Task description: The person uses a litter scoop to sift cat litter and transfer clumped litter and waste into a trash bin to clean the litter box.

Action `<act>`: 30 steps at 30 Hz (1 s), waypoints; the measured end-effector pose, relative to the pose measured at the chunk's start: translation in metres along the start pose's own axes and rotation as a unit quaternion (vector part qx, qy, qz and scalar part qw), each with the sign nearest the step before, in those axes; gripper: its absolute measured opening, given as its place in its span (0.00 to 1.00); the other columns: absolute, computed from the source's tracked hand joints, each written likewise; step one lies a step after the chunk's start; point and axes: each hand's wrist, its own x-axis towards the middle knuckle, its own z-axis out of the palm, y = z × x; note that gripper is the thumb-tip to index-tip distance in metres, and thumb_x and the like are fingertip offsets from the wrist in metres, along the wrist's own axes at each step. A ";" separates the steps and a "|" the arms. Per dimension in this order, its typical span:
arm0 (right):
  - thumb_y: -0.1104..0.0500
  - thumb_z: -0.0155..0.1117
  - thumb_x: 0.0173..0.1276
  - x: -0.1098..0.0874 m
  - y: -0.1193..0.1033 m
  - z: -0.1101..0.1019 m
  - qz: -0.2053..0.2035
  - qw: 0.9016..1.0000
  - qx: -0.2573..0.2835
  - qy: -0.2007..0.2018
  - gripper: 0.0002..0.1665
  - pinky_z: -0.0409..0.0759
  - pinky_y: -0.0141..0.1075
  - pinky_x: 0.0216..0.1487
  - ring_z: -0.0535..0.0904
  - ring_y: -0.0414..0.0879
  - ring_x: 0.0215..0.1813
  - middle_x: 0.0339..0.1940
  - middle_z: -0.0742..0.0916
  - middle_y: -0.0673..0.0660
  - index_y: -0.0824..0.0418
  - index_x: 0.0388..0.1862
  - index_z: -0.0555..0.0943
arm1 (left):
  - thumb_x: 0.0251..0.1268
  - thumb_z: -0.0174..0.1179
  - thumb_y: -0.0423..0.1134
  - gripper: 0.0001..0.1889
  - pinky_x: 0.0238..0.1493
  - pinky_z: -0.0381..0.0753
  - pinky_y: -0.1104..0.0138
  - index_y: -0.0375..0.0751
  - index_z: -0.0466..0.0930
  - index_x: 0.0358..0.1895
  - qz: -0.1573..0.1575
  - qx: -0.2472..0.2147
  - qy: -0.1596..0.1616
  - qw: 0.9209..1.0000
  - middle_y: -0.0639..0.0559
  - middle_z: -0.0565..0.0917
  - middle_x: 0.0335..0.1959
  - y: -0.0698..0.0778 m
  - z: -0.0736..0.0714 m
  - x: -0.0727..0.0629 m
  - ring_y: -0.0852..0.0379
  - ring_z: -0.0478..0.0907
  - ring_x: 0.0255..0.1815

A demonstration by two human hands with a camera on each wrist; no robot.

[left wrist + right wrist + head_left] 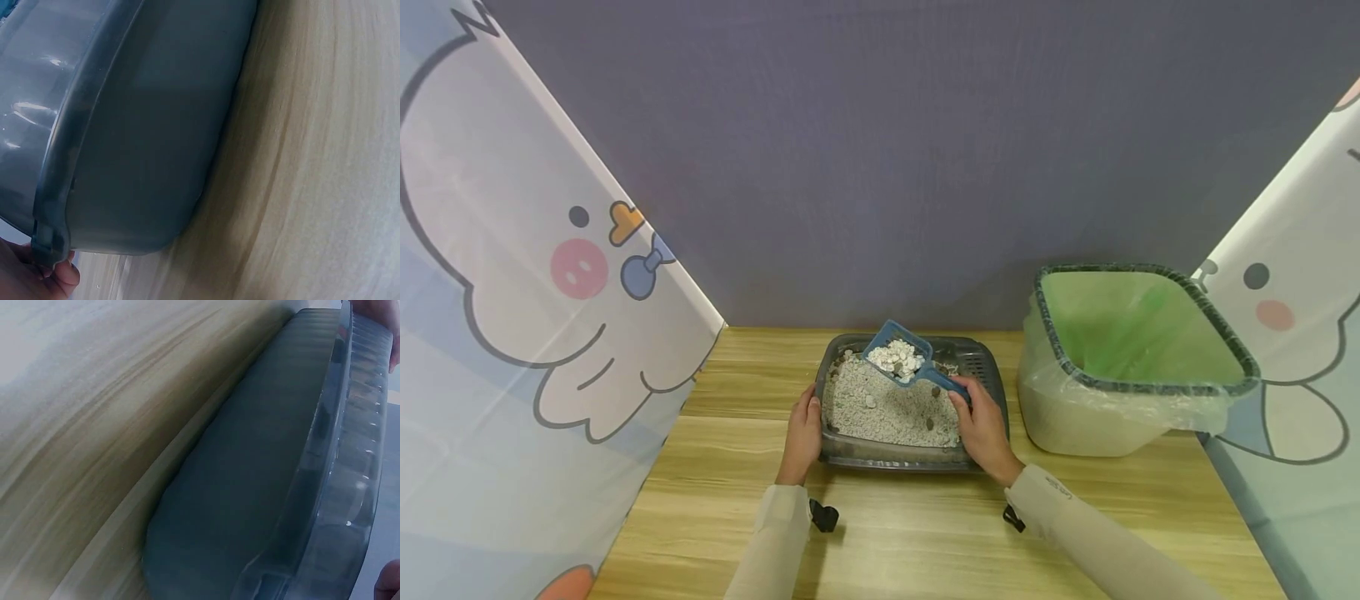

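Observation:
A dark grey litter box (917, 464) holds pale granular litter (887, 417) with a few dark lumps (929, 423) on it. My left hand (802, 433) grips the box's left rim; in the left wrist view, fingers (65, 275) curl at that rim's corner. My right hand (983, 429) holds a blue litter scoop (937, 377) by its handle, over the box's right half. Whitish clumps with some darker bits (898, 358) fill the scoop's head, which points to the far left. Most of the right hand is out of the right wrist view, which mainly shows the box's outer wall (250, 456).
To the right of the box stands a whitish bin (1067, 417) with a dark rim and a clear plastic liner, greenish inside. Everything rests on a wood-grain table (722, 467). A grey backdrop (880, 167) rises behind, with cartoon-printed panels (512, 250) at both sides.

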 end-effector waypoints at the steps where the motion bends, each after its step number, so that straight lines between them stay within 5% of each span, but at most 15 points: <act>1: 0.57 0.52 0.75 0.000 0.000 0.000 0.002 1.000 -0.002 -0.001 0.15 0.65 0.34 0.22 0.62 0.39 0.19 0.27 0.71 0.47 0.59 0.57 0.75 | 0.79 0.31 0.49 0.28 0.57 0.60 0.39 0.34 0.59 0.70 0.004 0.004 0.002 1.000 0.29 0.65 0.62 0.000 0.000 0.000 0.32 0.62 0.62; 9: 0.56 0.50 0.76 0.000 -0.001 -0.001 -0.002 1.000 -0.007 -0.003 0.13 0.63 0.35 0.21 0.60 0.39 0.17 0.21 0.70 0.45 0.57 0.51 0.79 | 0.78 0.31 0.52 0.28 0.58 0.59 0.41 0.39 0.58 0.72 -0.020 -0.001 -0.008 1.000 0.32 0.65 0.63 0.000 -0.001 0.000 0.35 0.62 0.63; 19: 0.62 0.55 0.72 0.001 0.000 -0.001 -0.030 0.999 -0.010 0.023 0.15 0.66 0.34 0.24 0.64 0.39 0.24 0.33 0.74 0.49 0.63 0.56 0.74 | 0.78 0.31 0.52 0.28 0.59 0.59 0.42 0.40 0.58 0.72 -0.025 -0.004 -0.010 1.000 0.33 0.65 0.64 0.000 -0.001 0.000 0.36 0.62 0.63; 30: 0.64 0.56 0.71 0.003 -0.001 -0.004 -0.049 0.996 -0.020 0.069 0.14 0.64 0.33 0.23 0.61 0.38 0.23 0.34 0.74 0.53 0.63 0.54 0.75 | 0.78 0.32 0.53 0.29 0.60 0.59 0.43 0.40 0.58 0.72 -0.026 -0.009 -0.011 1.000 0.33 0.65 0.64 -0.001 -0.001 0.000 0.37 0.61 0.64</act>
